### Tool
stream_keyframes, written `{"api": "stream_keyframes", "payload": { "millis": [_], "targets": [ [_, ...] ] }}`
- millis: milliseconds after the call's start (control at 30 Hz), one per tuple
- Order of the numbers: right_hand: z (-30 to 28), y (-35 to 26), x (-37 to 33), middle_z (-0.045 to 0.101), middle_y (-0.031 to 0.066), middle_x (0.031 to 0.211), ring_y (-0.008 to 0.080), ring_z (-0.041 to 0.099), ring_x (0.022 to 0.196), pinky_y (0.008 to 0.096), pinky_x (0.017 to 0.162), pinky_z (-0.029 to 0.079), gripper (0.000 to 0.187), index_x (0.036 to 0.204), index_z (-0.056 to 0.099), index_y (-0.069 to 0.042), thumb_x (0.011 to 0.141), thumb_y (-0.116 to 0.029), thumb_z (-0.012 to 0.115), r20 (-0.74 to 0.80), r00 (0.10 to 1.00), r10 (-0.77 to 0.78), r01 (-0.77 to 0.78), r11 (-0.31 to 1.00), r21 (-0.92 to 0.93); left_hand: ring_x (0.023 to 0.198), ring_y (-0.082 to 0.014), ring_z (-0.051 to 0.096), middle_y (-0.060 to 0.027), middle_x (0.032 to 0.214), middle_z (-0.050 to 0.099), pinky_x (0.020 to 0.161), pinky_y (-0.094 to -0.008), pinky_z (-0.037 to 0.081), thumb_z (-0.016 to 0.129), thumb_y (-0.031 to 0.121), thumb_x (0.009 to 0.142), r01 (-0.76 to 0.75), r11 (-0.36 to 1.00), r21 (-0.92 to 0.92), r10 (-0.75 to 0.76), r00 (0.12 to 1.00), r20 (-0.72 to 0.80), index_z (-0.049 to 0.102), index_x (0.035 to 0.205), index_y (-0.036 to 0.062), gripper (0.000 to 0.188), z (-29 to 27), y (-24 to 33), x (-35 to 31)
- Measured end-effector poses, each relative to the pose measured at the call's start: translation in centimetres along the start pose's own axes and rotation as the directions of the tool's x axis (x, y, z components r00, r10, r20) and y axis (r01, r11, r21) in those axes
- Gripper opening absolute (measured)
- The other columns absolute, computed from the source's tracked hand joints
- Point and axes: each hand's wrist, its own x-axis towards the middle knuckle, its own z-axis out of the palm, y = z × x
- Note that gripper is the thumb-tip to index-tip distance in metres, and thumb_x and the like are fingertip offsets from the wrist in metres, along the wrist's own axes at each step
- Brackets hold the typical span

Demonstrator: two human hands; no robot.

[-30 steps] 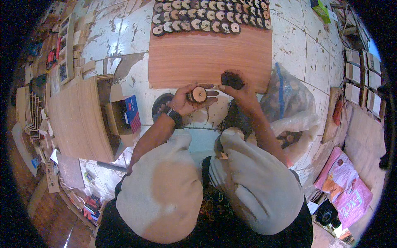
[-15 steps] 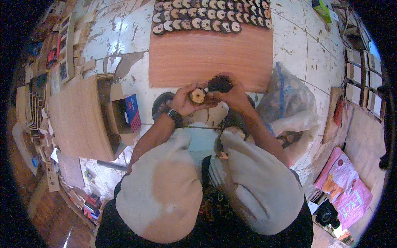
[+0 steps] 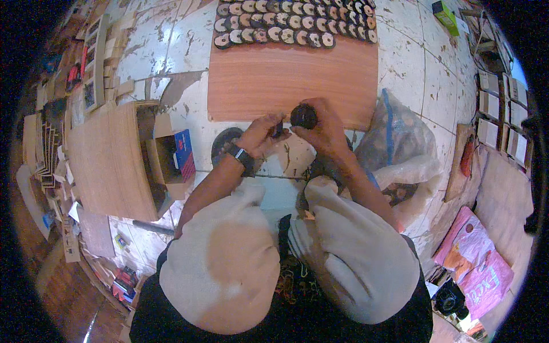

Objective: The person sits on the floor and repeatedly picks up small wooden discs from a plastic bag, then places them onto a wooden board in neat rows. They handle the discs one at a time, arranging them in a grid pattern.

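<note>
My right hand (image 3: 323,127) grips a round black disc (image 3: 303,116) with a rough-looking dark face, just off the near edge of the brown board. My left hand (image 3: 262,136), with a watch on its wrist, is closed on a smaller dark piece (image 3: 278,130) turned edge-on, so its pale face is hidden. The two pieces are close together but apart. On the far part of the board (image 3: 291,80), rows of overlapping round discs (image 3: 280,35) with pale faces and dark rims lie side by side.
A translucent sack (image 3: 400,131) of round pieces leans by my right knee. To the left stand an open cardboard box (image 3: 163,157) and a large wooden panel (image 3: 108,163). A pink bag (image 3: 477,263) lies at the lower right, and a green box (image 3: 446,17) at the far right.
The left-hand piece has turned from showing its pale, holed face to edge-on. My right hand has shifted slightly, and its black disc now shows more squarely.
</note>
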Motion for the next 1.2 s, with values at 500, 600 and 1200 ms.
{"api": "stream_keyframes", "payload": {
  "millis": [500,600,1200],
  "targets": [
    [4.1,-1.1,0.7,0.051,0.0186,0.113,0.0399,0.054,0.102,0.0431,0.082,0.049,0.062,0.12,0.043,-0.004,0.068,-0.015,0.075,0.27,0.96,0.071,0.016,0.951,-0.308,0.09,-0.0151,0.06,-0.0014,0.101,0.063,0.078,-0.0305,0.051,0.055,0.045,0.091,-0.127,0.977,0.169,0.156,0.973,-0.169,0.059,0.11,0.0149,0.036,4.5,1.1,-3.6],
    [4.1,-1.3,0.7,0.05,0.0203,0.116,0.0409,0.054,0.102,0.0421,0.084,0.049,0.068,0.125,0.04,-0.003,0.068,-0.016,0.076,0.235,0.972,0.008,0.045,0.974,-0.22,0.09,-0.0172,0.061,-0.0039,0.1,0.063,0.076,-0.0318,0.053,0.059,0.04,0.09,-0.18,0.938,0.296,0.233,0.96,-0.156,0.058,0.111,0.0107,0.036,4.3,1.0,-3.7],
    [8.4,7.5,-5.7,0.053,0.0171,0.092,0.0365,0.061,0.076,0.0439,0.063,0.054,0.02,0.102,0.053,-0.004,0.084,-0.013,0.052,0.481,0.875,-0.052,0.252,0.898,-0.361,0.106,-0.023,0.058,-0.0099,0.115,0.057,0.092,-0.0374,0.051,0.064,0.016,0.086,-0.235,0.927,-0.293,0.224,0.972,-0.072,0.047,0.124,0.0069,0.043,-1.8,1.1,-0.2]
  ]
}}
